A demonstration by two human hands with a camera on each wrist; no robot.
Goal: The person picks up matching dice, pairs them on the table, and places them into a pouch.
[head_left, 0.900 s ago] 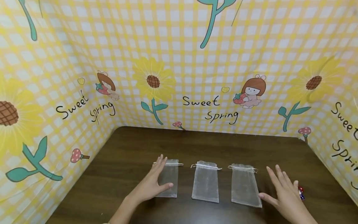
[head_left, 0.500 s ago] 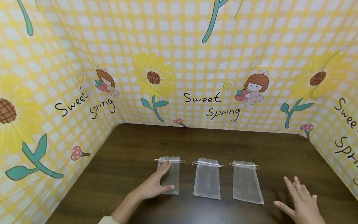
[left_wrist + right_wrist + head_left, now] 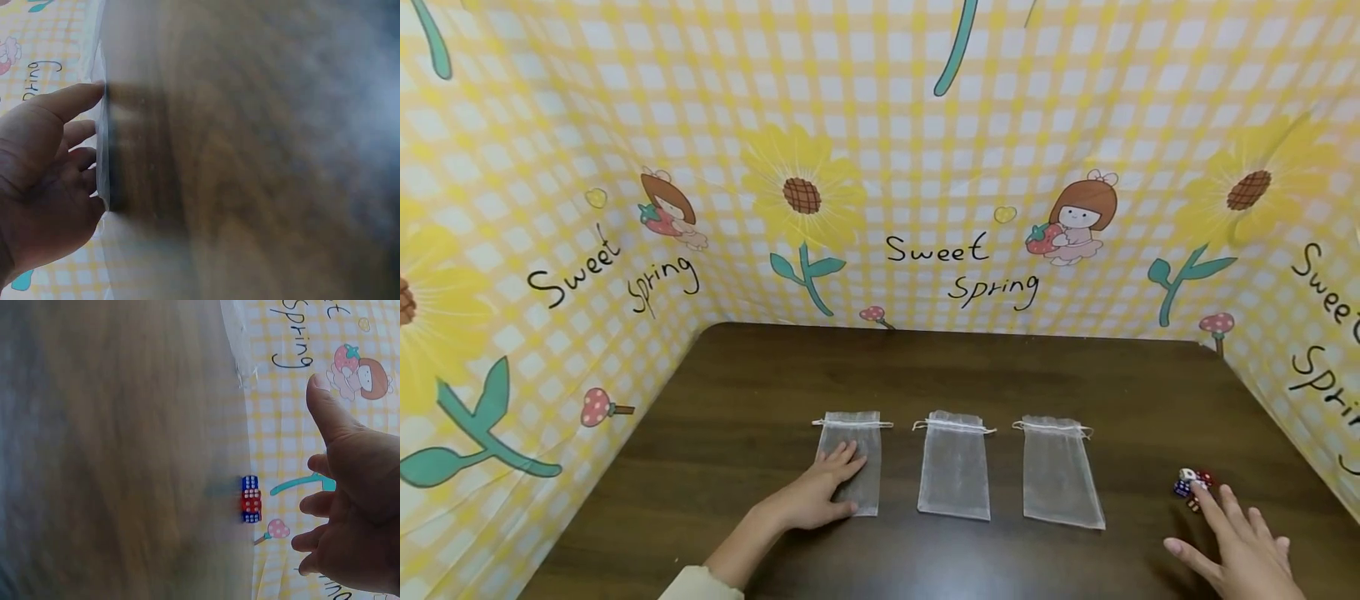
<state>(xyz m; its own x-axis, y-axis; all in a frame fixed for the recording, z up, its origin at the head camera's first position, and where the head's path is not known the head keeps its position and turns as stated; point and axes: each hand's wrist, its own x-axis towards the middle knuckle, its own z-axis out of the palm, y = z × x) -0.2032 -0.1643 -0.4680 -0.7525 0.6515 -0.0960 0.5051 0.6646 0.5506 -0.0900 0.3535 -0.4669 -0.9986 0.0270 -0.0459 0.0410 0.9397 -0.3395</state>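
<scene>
As my left hand (image 3: 814,498) rests splayed on a sheer bag (image 3: 870,472), right hand (image 3: 1249,543) spread near dice (image 3: 1184,482), I judge that bag limp, light, best pinched at its drawstring (image 3: 853,425).

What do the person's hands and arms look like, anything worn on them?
The left hand and right hand are both ungloved. A pale cream sleeve shows on the left arm; on the right, no sleeve is in view.

The left hand (image 3: 816,496) is palm down, thumb out; the right hand (image 3: 1247,546) hovers, fingers spread.
</scene>
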